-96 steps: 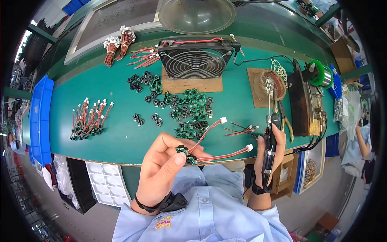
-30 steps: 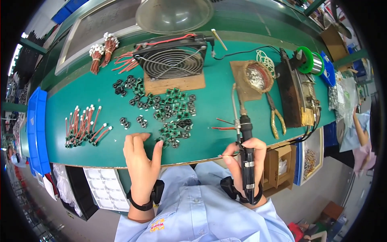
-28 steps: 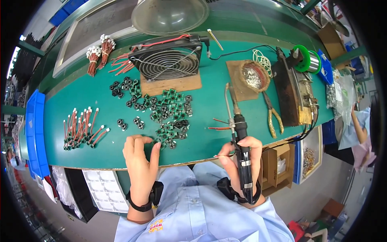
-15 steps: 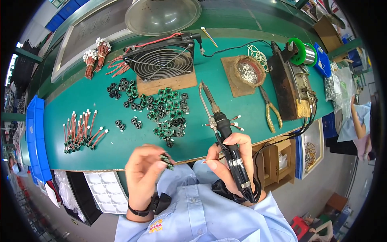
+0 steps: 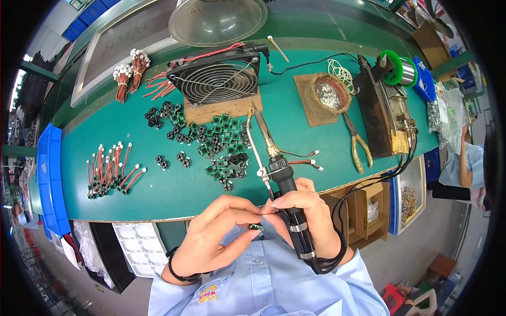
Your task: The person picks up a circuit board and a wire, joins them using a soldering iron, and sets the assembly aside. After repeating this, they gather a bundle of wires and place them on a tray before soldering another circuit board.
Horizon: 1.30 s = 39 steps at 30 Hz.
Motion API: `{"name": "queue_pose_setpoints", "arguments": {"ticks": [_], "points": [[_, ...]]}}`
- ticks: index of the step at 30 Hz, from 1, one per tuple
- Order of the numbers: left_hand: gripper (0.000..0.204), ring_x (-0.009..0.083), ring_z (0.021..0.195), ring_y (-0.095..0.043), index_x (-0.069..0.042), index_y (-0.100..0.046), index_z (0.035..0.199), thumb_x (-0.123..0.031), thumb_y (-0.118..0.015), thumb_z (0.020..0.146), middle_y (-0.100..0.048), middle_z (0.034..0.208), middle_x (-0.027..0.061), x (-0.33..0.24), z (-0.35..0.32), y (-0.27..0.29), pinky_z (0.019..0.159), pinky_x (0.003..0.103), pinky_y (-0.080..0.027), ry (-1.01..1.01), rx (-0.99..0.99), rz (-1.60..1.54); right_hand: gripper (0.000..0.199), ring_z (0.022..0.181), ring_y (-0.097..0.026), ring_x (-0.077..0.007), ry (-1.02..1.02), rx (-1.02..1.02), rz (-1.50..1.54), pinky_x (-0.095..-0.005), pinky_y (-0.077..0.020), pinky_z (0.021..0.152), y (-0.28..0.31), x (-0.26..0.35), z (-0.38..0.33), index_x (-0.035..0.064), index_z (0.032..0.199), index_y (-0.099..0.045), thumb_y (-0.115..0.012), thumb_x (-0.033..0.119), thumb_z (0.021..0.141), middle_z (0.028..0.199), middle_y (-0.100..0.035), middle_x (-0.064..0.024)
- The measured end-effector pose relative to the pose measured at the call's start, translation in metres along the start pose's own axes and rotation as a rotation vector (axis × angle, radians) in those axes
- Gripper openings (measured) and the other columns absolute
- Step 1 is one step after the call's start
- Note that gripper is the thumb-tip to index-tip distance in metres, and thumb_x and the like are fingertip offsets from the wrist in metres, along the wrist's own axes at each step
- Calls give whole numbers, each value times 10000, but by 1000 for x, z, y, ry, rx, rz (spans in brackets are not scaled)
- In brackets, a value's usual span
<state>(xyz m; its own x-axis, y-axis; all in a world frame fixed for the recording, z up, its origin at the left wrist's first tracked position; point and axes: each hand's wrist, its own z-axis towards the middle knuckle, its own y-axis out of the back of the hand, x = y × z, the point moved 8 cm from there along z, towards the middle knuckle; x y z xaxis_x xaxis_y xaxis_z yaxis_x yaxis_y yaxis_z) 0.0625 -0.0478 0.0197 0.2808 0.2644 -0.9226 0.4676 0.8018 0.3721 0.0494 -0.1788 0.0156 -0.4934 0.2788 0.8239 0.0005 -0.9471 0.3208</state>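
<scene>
My left hand (image 5: 216, 234) is closed in a pinch on a small green circuit board (image 5: 256, 227), just past the bench's near edge. Its fingertips meet those of my right hand (image 5: 316, 221), where a short thin wire end seems to show between them. That right hand wraps round the black handle of a soldering iron (image 5: 284, 179). The iron's tip points up and away, with a thin metal tube alongside it. Two wire leads with white plugs (image 5: 315, 158) stick out to the right of the iron; their other ends are hidden.
Loose circuit boards (image 5: 224, 137) lie mid-bench, with wired boards (image 5: 108, 174) to the left. Behind stand a fan (image 5: 216, 79) and tied wire bundles (image 5: 122, 81). On the right are pliers (image 5: 358, 147), a round solder pot (image 5: 331, 95), a solder spool (image 5: 398, 71) and a metal box (image 5: 374, 110).
My left hand has moved right with the circuit board and now meets my right fingertips. The soldering iron has shifted slightly left and toward me, its tip leaning further left.
</scene>
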Motion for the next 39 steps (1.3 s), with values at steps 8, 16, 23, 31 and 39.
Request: {"name": "queue_pose_setpoints", "arguments": {"ticks": [8,16,23,31,39], "points": [[185,166,864,-589,23,-597,953,35,-643,774,-553,1001,111,29,-7,-7,686,269,-493,148,-16,-480,458,658,-561,-192,22,-47,12,-352,-380,766,5,4,0,101,1065,-519,-692,-54,670,804,-614,-12],[174,159,920,-571,26,-596,968,29,-628,797,-519,1083,110,47,-17,-18,712,283,-500,442,-31,-945,448,648,-566,-139,255,87,-354,-375,-380,801,-3,16,-8,116,1072,-526,-686,51,658,790,-627,4],[178,208,870,-589,11,-609,917,24,-641,742,-571,988,129,7,-6,-5,727,303,-482,70,-36,-177,409,616,-570,-159,-267,-242,192,-326,-400,788,3,-22,-14,116,1015,-551,-708,38,645,737,-632,-2],[206,261,812,-595,-5,-605,894,30,-642,695,-586,917,144,-11,-1,-16,690,313,-486,-48,10,327,283,778,-573,-229,-63,126,-37,-338,-422,821,4,-18,-7,88,1037,-555,-629,48,767,926,-618,-40],[162,334,855,-577,4,-592,965,12,-594,803,-575,969,175,-31,-1,-19,759,364,-469,-110,62,340,256,782,-539,-260,-56,152,17,-337,-420,769,5,-7,-11,65,1058,-470,-498,73,804,873,-568,-59]]}}
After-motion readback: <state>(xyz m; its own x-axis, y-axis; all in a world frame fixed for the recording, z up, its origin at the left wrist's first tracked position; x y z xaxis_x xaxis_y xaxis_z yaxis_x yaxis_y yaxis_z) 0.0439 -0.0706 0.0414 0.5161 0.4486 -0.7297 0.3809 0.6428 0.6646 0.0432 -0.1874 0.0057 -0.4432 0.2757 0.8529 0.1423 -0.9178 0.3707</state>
